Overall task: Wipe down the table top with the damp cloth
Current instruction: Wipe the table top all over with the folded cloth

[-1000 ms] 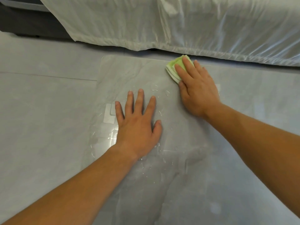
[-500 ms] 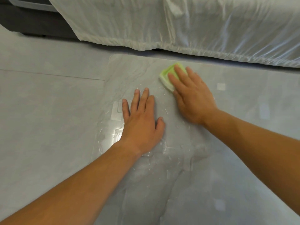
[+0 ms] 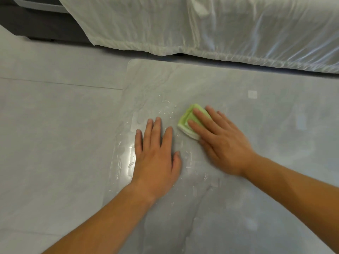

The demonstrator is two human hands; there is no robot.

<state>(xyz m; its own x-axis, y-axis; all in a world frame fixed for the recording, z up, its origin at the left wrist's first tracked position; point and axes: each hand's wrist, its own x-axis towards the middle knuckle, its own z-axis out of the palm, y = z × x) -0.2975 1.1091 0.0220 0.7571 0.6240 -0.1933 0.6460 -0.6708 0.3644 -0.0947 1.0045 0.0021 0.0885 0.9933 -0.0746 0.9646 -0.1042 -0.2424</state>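
Observation:
A folded light-green cloth [image 3: 187, 121] lies on the clear glass table top [image 3: 238, 107]. My right hand [image 3: 220, 140] presses flat on the cloth with its fingers spread over it; most of the cloth is hidden under the palm. My left hand [image 3: 157, 154] rests flat on the glass just left of the cloth, fingers apart, holding nothing. Water streaks and drops shine on the glass around and beyond my left hand. The grey tiled floor shows through the glass.
A white plastic-covered sofa or mattress [image 3: 220, 30] runs along the far edge of the table. The table's left edge and rounded far-left corner [image 3: 130, 63] are visible. Grey floor tiles [image 3: 45, 125] lie to the left.
My right hand has dragged the cloth from near the table's far edge toward me, ending beside my left hand. My left hand has stayed planted on the glass.

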